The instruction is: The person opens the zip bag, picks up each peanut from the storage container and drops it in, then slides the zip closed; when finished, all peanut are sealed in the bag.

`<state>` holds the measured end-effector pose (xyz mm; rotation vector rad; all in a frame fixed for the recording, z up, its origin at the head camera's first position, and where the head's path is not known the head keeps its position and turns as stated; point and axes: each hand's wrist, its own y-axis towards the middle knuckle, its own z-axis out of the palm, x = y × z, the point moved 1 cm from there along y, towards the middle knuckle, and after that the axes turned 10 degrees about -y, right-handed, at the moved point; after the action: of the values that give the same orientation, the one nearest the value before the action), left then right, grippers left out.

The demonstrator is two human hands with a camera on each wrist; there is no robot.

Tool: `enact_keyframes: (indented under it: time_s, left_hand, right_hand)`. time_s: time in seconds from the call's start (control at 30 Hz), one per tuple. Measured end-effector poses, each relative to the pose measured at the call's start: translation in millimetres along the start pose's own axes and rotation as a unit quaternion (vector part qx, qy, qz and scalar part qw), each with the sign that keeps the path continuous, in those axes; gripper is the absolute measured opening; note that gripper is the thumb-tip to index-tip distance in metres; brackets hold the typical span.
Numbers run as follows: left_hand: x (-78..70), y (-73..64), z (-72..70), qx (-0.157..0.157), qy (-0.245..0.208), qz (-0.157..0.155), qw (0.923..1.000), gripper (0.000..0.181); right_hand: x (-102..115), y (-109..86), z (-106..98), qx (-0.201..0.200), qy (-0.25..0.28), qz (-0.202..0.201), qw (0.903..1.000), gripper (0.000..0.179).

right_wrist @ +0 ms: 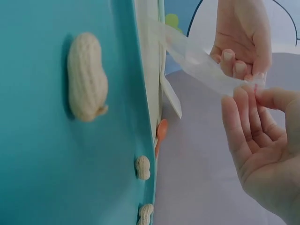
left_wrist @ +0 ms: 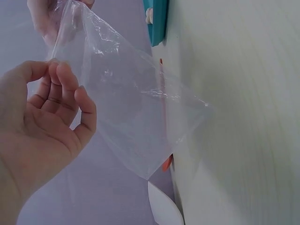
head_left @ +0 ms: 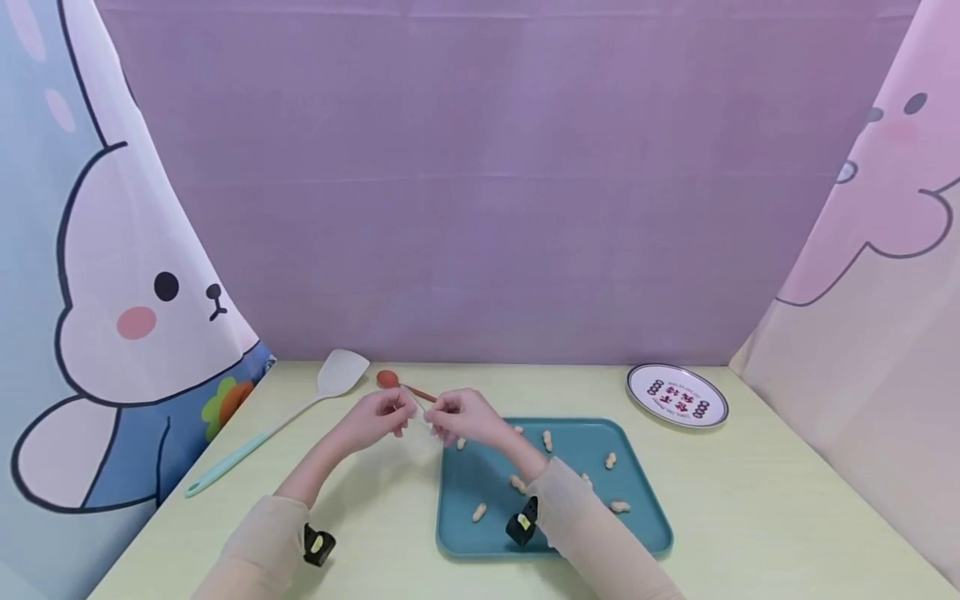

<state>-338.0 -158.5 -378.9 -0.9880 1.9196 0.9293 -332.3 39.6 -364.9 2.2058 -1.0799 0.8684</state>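
Observation:
A clear plastic bag hangs between my two hands by its upper edge, its lower corner pointing down toward the table. My left hand pinches that edge between thumb and fingertips. Close beside it, my right hand pinches the same edge, thumb against forefinger, as the right wrist view shows. Both hands are raised over the tabletop, the right one overlapping the left back corner of a teal tray in the head view. Several peanuts in their shells lie scattered on the tray.
Behind the hands lies an orange-red spoon. A spatula with a white head and mint handle rests at the left. At the back right stands a white plate with red printing. A purple cloth hangs behind the table.

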Motion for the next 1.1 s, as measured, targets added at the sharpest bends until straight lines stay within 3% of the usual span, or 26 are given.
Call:
enact_keyframes:
  time_s: [0.13, 0.43, 0.6, 0.7, 0.8, 0.93, 1.1]
  left_hand:
    - [-1.4, -1.0, -1.3, -0.003, -0.002, -0.012, 0.9999, 0.013]
    - [-3.8, -8.4, -7.5, 0.002, -0.001, -0.033, 0.9994, 0.013]
    - [-9.7, -10.8, -8.8, 0.010, 0.032, -0.035, 0.9988, 0.015]
    - [-13.6, -11.7, -8.3, 0.010, 0.055, -0.027, 0.9981, 0.014]
    - [-19.0, -13.4, -8.5, -0.002, 0.095, 0.000, 0.9955, 0.016]
    - [-28.8, -16.3, -10.8, -0.032, 0.155, 0.036, 0.9867, 0.019]
    - [-40.5, -18.5, -14.1, -0.066, 0.196, 0.043, 0.9773, 0.018]
  right_hand:
    - [13.9, -5.9, -2.1, -0.010, 0.001, -0.008, 0.9999, 0.020]
    - [-19.1, 2.4, -8.3, -0.085, 0.026, 0.017, 0.9959, 0.020]
    - [-21.0, 1.3, -13.2, -0.078, 0.030, 0.036, 0.9958, 0.020]
    - [-20.6, 1.8, -13.2, -0.075, 0.026, 0.040, 0.9960, 0.020]
    - [-20.8, 2.5, -12.5, -0.074, 0.018, 0.044, 0.9961, 0.019]
    - [-19.7, 2.6, -12.9, -0.079, 0.019, 0.046, 0.9956, 0.019]
    - [-15.5, 2.0, -14.8, -0.083, 0.015, 0.041, 0.9956, 0.021]
